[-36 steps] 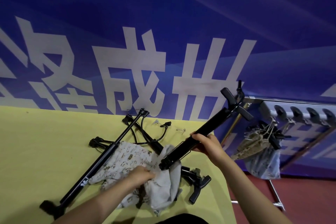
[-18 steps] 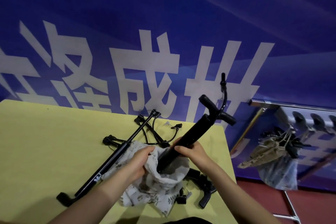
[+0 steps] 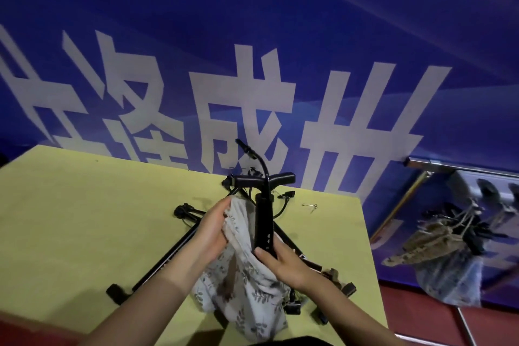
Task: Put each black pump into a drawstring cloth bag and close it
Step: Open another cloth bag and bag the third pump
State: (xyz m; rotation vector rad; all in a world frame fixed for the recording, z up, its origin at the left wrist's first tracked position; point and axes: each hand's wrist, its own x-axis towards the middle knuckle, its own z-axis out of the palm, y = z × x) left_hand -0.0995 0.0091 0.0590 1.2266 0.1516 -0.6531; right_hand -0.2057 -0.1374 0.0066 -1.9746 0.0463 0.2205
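- The right hand (image 3: pixel 283 260) has its grip closed round the lower barrel of a black tube-bodied pump (image 3: pixel 263 226), thumb across the front of the tube.
- That pump stands nearly upright, its foot end sunk into the mouth of a pale cloth bag printed with grey leaves (image 3: pixel 247 286); the T-shaped handle and a thin curved hose rise clear above the fabric.
- The left hand (image 3: pixel 214 229) pinches the bag's upper rim, its grip bunching the cloth and lifting it beside the barrel.
- The bag's lower part sags in folds onto the yellow-green surface (image 3: pixel 84 219), near the person's body.
- Under and behind the bag lie more black pumps: one long pump (image 3: pixel 179 247) runs diagonally left of the left forearm, its foot near the front edge of the surface.
- Another black pump (image 3: pixel 317 265) shows right of the right wrist, partly hidden by the hand and the cloth; its foot pieces lie near the right front corner.
- A small metal clip (image 3: pixel 310 206) rests apart on the surface, toward the far right.
- Behind the surface hangs a blue banner with large white characters (image 3: pixel 252 93).
- At right, a metal rack (image 3: pixel 460 169) holds hanging camouflage-patterned bags (image 3: pixel 429 247) with black handles sticking out.
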